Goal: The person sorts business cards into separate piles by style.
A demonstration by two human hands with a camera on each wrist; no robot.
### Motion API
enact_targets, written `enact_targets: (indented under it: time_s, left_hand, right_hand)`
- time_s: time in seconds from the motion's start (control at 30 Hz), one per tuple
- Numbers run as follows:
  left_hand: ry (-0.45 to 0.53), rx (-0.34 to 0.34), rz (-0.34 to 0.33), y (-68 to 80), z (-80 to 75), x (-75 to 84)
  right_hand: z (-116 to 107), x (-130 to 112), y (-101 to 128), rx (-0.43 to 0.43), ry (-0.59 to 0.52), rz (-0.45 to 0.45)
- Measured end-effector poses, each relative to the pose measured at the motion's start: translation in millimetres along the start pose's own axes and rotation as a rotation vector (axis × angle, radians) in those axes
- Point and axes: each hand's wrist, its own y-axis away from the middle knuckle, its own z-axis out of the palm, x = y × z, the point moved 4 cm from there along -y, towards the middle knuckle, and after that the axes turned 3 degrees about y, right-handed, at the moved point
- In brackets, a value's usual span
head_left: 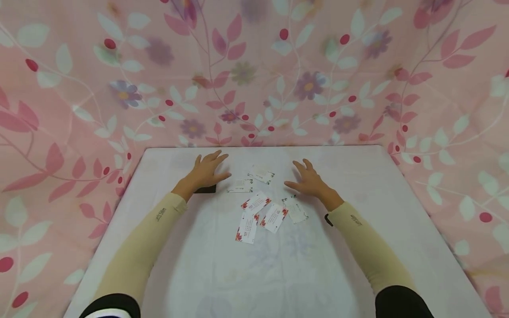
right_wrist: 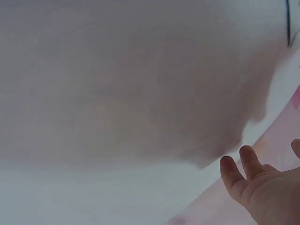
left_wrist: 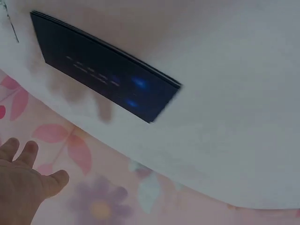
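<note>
White-covered table [head_left: 413,260] is enclosed at the back and on both sides by pink cloth [head_left: 258,53], printed with pale and rose leaves [head_left: 234,27], red berries [head_left: 283,34] and purple flowers [head_left: 309,87], the table's far edge set close against the cloth and the whole space dimly, softly lit.

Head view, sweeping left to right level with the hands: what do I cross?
Left hand → white card → second white card, set slightly farther back → right hand.

Table [head_left: 286,278] from head height, wrist views seemingly nearer
</note>
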Motion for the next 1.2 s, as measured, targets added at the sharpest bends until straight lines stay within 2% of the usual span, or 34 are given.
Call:
enact_targets:
  time_s: [0.23, 0.47, 0.67, 0.87, 1.0, 1.2]
  left_hand:
    - [0.055, -0.070, 0.062, -42.1, 13.2, 26.4]
    - [0.106, -0.166, 0.062, -67.8, 33.3, 37.0]
    - [0.132, -0.259, -0.003, -74.6, 39.5, 48.0]
    - [0.063, -0.311, -0.019, -78.9, 39.2, 47.8]
    - [0.036, -0.319, -0.006, -82.8, 41.5, 47.4]
    - [0.031, -0.305, -0.004, -85.5, 46.3, 46.7]
  right_hand:
    - [7, -19, -18, 0.031, -0.017, -0.059]
    - [14, -31, -32, 0.024, -0.073, -0.037]
    - [23, -40, -39, -0.001, -0.126, 0.000]
    - [31, -42, -46, -0.030, -0.041, 0.046]
    - [31, -43, -48, -0.033, 0.018, 0.052]
    - [30, -47, -46, -0.021, 0.023, 0.055]
